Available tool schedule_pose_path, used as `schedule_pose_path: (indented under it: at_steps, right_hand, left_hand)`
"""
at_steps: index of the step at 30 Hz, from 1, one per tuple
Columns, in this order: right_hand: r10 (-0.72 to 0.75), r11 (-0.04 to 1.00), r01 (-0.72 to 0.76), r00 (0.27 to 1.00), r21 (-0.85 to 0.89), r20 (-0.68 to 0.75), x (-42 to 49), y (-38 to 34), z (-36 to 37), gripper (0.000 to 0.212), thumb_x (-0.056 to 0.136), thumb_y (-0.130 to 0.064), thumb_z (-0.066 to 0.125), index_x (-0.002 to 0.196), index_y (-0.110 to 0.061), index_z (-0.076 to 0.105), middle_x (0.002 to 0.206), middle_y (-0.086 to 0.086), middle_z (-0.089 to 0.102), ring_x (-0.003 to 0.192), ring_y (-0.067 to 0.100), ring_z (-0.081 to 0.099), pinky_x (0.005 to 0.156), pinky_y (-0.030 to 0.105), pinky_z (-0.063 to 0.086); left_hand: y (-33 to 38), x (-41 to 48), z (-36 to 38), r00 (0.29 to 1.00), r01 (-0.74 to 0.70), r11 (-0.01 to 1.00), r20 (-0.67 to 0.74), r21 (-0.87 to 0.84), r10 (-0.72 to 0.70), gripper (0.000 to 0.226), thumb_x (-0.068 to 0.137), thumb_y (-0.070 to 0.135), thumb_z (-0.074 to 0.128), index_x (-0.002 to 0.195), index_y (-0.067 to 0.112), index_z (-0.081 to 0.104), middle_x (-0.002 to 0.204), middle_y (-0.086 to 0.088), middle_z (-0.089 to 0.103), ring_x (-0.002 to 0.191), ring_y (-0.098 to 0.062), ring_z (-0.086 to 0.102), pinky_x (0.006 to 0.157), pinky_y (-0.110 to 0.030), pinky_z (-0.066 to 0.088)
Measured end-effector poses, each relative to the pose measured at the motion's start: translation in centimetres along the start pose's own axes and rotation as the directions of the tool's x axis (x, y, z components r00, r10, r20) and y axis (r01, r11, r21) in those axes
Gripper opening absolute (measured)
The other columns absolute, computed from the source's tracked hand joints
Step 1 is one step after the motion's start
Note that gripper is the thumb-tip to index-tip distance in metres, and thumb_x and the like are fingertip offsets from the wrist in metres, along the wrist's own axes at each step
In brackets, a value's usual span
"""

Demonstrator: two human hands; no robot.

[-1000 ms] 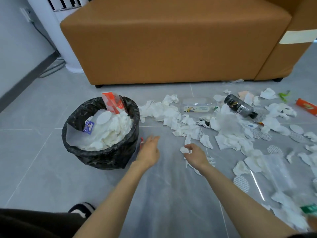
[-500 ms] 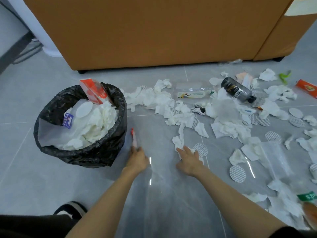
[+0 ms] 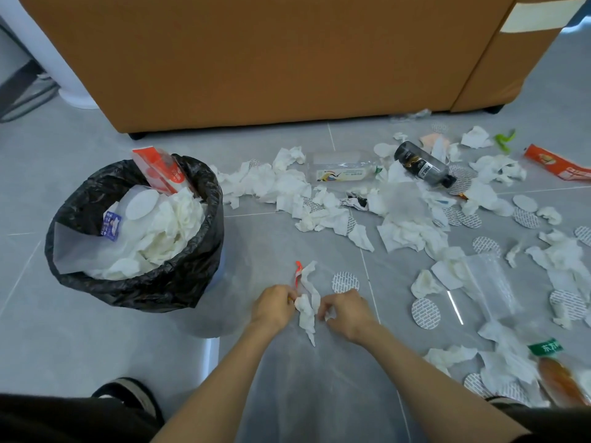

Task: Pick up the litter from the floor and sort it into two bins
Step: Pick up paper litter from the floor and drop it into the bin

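Note:
My left hand (image 3: 274, 307) pinches a thin red-and-white wrapper strip (image 3: 298, 272) just above the floor. Beside it, a crumpled white tissue strip (image 3: 307, 310) hangs between both hands, and my right hand (image 3: 347, 311) has its fingers curled on the tissue's right edge. To the left, a bin lined with a black bag (image 3: 128, 292) is heaped with white tissues and a red carton (image 3: 163, 172). Crumpled tissues (image 3: 284, 187) and round foil seals (image 3: 345, 282) are scattered over the grey floor to the right.
A translucent plastic sheet (image 3: 319, 394) lies under my arms. A black bottle (image 3: 422, 167), a clear bottle (image 3: 342, 171), a red packet (image 3: 558, 164), a zip bag (image 3: 489, 286) and a green-labelled bottle (image 3: 558, 377) lie among the litter. An orange sofa (image 3: 256, 59) blocks the back. My shoe (image 3: 134, 394) shows at lower left.
Both hands left the floor and came together. The left lifted the red-and-white strip, and the tissue strip now hangs between the hands. The view has tilted down and closer.

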State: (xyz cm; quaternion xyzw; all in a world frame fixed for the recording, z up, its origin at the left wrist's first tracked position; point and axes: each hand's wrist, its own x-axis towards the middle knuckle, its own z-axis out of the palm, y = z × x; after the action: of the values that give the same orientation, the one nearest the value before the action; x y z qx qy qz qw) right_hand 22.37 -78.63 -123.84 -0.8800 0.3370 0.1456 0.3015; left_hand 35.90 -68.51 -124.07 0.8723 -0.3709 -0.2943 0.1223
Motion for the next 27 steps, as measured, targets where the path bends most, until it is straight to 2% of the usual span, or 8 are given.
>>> schedule_pose_path:
  at_steps: [4, 7, 11, 13, 15, 17, 20, 27]
  right_hand:
    - [0.027, 0.982, -0.006, 0.994, 0.191, -0.106, -0.7, 1.1, -0.3, 0.026, 0.07, -0.014, 0.057, 0.087, -0.03, 0.047, 0.097, -0.004, 0.059, 0.094, 0.025, 0.052, 0.075, 0.029, 0.042]
    - [0.046, 0.99, -0.021, 0.982, 0.139, -0.184, -1.2, 1.5, -0.6, 0.039, 0.072, -0.015, 0.061, 0.106, -0.027, 0.046, 0.118, -0.007, 0.049, 0.111, 0.024, 0.037, 0.088, 0.028, 0.037]
    - [0.097, 0.995, -0.089, 0.983, 0.055, -0.158, -2.0, 1.6, -0.7, 0.069, 0.072, -0.031, 0.07, 0.133, -0.037, 0.036, 0.145, -0.007, 0.025, 0.13, 0.025, 0.02, 0.102, 0.033, 0.034]
    - [0.124, 0.992, -0.123, 0.99, 0.014, -0.067, -2.2, 1.5, -0.3, 0.08, 0.071, -0.035, 0.071, 0.139, -0.038, 0.029, 0.151, -0.004, 0.015, 0.134, 0.027, 0.017, 0.105, 0.035, 0.032]
    - [0.126, 0.992, -0.127, 0.992, -0.02, -0.017, -2.4, 1.4, 0.3, 0.087, 0.071, -0.035, 0.072, 0.143, -0.036, 0.024, 0.153, -0.002, 0.011, 0.135, 0.028, 0.017, 0.108, 0.035, 0.03]
    - [0.114, 0.992, -0.114, 0.993, -0.049, -0.006, -2.7, 1.5, 0.9, 0.086, 0.075, -0.034, 0.069, 0.146, -0.034, 0.021, 0.155, -0.001, 0.009, 0.135, 0.027, 0.019, 0.11, 0.034, 0.027]
    - [0.079, 0.987, -0.084, 0.996, -0.137, -0.042, -2.8, 1.7, 1.5, 0.076, 0.083, -0.033, 0.061, 0.147, -0.033, 0.02, 0.156, -0.002, 0.009, 0.134, 0.027, 0.022, 0.109, 0.035, 0.027]
    - [0.046, 0.983, -0.065, 0.993, -0.172, -0.113, -2.4, 1.7, 1.7, 0.059, 0.089, -0.025, 0.051, 0.144, -0.026, 0.031, 0.148, 0.003, 0.029, 0.12, 0.027, 0.036, 0.097, 0.034, 0.04]
  left_hand:
    - [0.5, -0.3, 0.2, 0.999, -0.002, 1.0, -0.054, -0.023, 0.001, 0.013, 0.088, 0.024, 0.05, 0.082, 0.018, 0.06, 0.098, -0.007, 0.065, 0.096, -0.027, 0.06, 0.079, -0.033, 0.049]
    - [1.3, -0.6, -0.2, 0.988, -0.068, 0.997, -0.139, 0.03, 0.071, 0.014, 0.086, 0.034, 0.056, 0.09, 0.02, 0.053, 0.108, -0.001, 0.05, 0.107, -0.02, 0.049, 0.082, -0.031, 0.044]
    - [1.7, -0.7, -0.6, 0.971, -0.24, 0.969, 0.008, 0.054, 0.24, 0.082, 0.07, 0.037, 0.073, 0.14, 0.034, 0.03, 0.146, -0.001, 0.014, 0.135, -0.025, 0.015, 0.107, -0.032, 0.03]
    - [1.9, -0.8, -0.3, 0.955, -0.277, 0.952, 0.148, 0.129, 0.257, 0.106, 0.065, 0.041, 0.079, 0.146, 0.042, 0.012, 0.155, -0.004, -0.012, 0.142, -0.028, -0.007, 0.114, -0.038, 0.02]
    - [1.9, -0.8, 0.3, 0.945, -0.287, 0.938, 0.217, 0.196, 0.244, 0.111, 0.064, 0.041, 0.081, 0.148, 0.041, 0.008, 0.154, -0.006, -0.024, 0.143, -0.029, -0.012, 0.116, -0.04, 0.018]
    - [1.7, -0.9, 1.1, 0.947, -0.284, 0.934, 0.216, 0.216, 0.238, 0.105, 0.066, 0.036, 0.081, 0.148, 0.039, 0.015, 0.156, -0.003, -0.018, 0.142, -0.026, 0.003, 0.114, -0.036, 0.027]
    - [1.1, -1.0, 2.3, 0.954, -0.283, 0.944, 0.148, 0.171, 0.259, 0.087, 0.068, 0.031, 0.078, 0.142, 0.033, 0.033, 0.154, 0.003, 0.011, 0.135, -0.018, 0.021, 0.105, -0.03, 0.036]
    - [0.7, -1.1, 3.0, 0.97, -0.242, 0.97, -0.012, 0.016, 0.242, 0.039, 0.081, 0.005, 0.063, 0.117, 0.019, 0.059, 0.124, 0.002, 0.048, 0.116, -0.02, 0.046, 0.093, -0.03, 0.043]
